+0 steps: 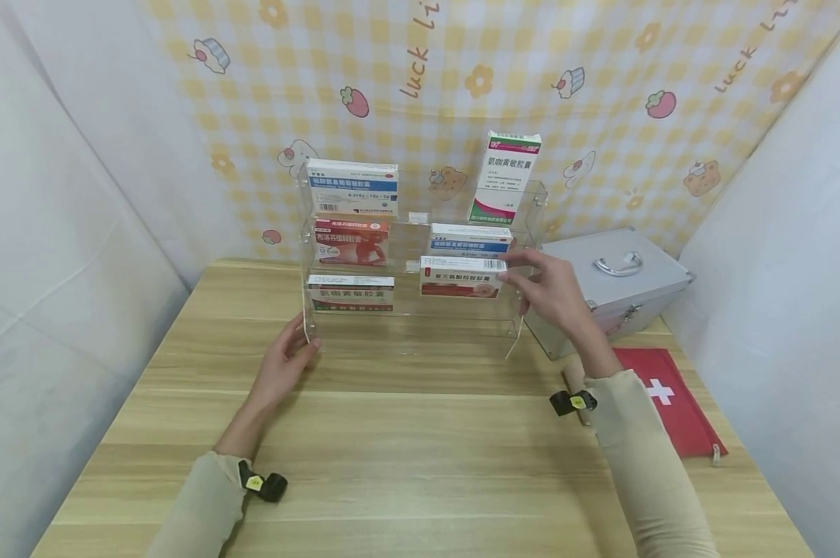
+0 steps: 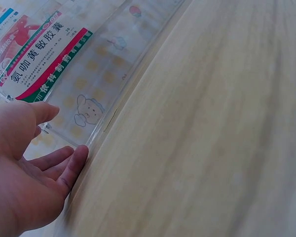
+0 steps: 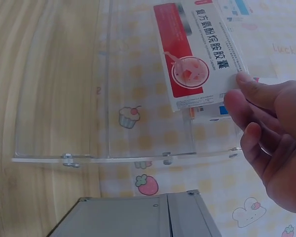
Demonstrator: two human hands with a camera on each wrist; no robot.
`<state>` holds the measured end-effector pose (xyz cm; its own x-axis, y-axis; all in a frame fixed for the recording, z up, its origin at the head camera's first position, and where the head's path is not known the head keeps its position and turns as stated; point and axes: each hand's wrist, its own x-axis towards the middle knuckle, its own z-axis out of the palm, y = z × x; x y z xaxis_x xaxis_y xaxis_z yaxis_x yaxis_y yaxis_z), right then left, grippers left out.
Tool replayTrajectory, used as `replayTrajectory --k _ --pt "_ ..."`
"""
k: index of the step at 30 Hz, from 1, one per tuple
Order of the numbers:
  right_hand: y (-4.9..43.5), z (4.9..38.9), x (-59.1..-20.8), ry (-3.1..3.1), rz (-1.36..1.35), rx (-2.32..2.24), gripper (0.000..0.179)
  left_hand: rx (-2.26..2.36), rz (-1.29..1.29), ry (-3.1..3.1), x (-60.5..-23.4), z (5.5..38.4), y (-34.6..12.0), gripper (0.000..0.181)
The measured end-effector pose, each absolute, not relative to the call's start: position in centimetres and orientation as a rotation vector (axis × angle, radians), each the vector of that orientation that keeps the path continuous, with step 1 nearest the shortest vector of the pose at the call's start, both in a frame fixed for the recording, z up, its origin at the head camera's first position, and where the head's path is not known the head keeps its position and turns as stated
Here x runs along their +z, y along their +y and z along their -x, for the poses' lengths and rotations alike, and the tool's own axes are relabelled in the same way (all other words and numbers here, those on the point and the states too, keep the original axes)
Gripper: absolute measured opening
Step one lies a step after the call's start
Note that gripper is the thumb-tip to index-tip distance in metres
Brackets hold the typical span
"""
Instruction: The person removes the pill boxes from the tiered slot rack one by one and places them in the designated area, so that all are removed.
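Note:
A clear acrylic tiered display stand (image 1: 409,325) holds several medicine boxes. My right hand (image 1: 549,287) pinches the right end of a white and red medicine box (image 1: 462,279), thumb on its front face. This box overlaps the lower part of a blue and white box (image 1: 470,239) behind it. In the right wrist view, the held medicine box (image 3: 200,54) lies over the clear shelf, with a round red picture on its front. At the stand's lower left corner, my left hand (image 1: 285,363) holds the side panel edge between thumb and fingers.
On the stand's left are a blue and white box (image 1: 353,188), a red box (image 1: 352,245) and a green-edged box (image 1: 352,296). A tall white box (image 1: 505,180) stands upper right. A silver case (image 1: 580,263) and a red pouch (image 1: 678,411) with a white cross lie right.

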<state>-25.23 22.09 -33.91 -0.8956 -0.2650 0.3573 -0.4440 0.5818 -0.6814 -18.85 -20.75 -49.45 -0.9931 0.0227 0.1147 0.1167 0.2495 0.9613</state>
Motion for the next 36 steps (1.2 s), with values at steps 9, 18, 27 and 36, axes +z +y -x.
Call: replayTrajectory --k 9,18,27,36 --pt "22.2 24.5 -33.2 -2.49 -0.53 1.281 0.032 -1.898 0.148 -2.402 -49.7 18.9 -20.8 0.065" --pt "21.6 22.3 -31.1 -2.327 -0.645 1.405 0.03 -1.894 0.156 -2.41 -49.7 18.8 -20.8 0.064" --pt "22.9 20.9 -30.4 -2.446 -0.57 1.444 0.026 -1.889 0.154 -2.416 -49.3 18.7 -20.6 0.064" --pt "23.9 19.8 -30.6 -2.479 -0.523 1.557 0.029 -1.914 0.132 -2.478 -45.8 17.0 -19.8 0.062"
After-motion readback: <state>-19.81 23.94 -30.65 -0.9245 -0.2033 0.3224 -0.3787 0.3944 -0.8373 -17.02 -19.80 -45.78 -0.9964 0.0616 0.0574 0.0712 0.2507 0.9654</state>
